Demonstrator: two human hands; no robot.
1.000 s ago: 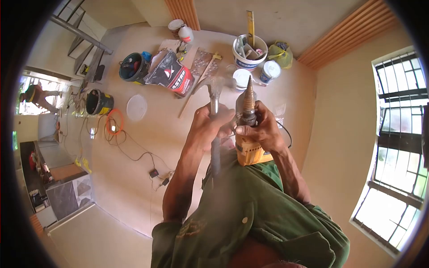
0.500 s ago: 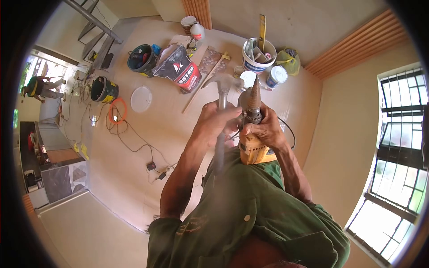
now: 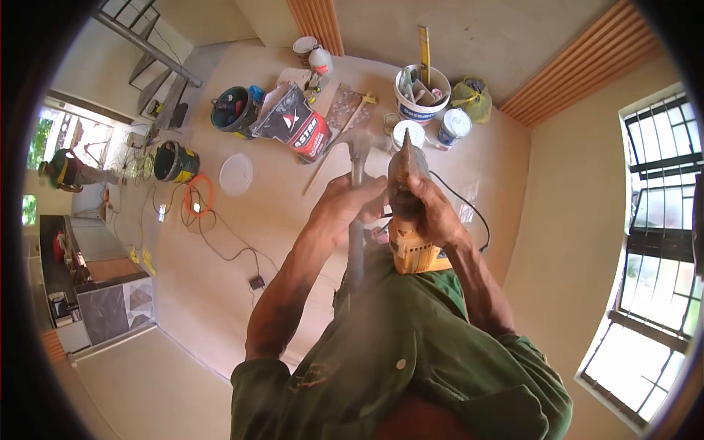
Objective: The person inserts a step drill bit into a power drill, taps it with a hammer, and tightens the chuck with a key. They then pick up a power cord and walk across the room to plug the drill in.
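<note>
My left hand [image 3: 352, 199] is closed around the shaft of a claw hammer [image 3: 357, 172]. The hammer's head is smeared by motion above the fist, and its dark handle runs down in front of the green shirt. Beside it, my right hand [image 3: 437, 209] grips a yellow power drill [image 3: 412, 249] near the chuck, thumb against the front part. A pointed cone-shaped bit [image 3: 407, 155] sticks up from the drill, its lower part blurred. The drill's body is close against the shirt, and the fingers behind it are partly hidden.
Ahead on the floor stand a torn bag [image 3: 293, 125], a white bucket of tools [image 3: 422, 106], paint tins [image 3: 455, 126] and black buckets [image 3: 176, 163]. Cables [image 3: 220, 246] trail across the left. Another person [image 3: 70, 171] is at the far left. A barred window [image 3: 656, 249] is right.
My right hand has shifted up around the chuck, now covering part of it, and the bit looks more blurred. The hammer's head has moved slightly left and down. The distant person has changed posture.
</note>
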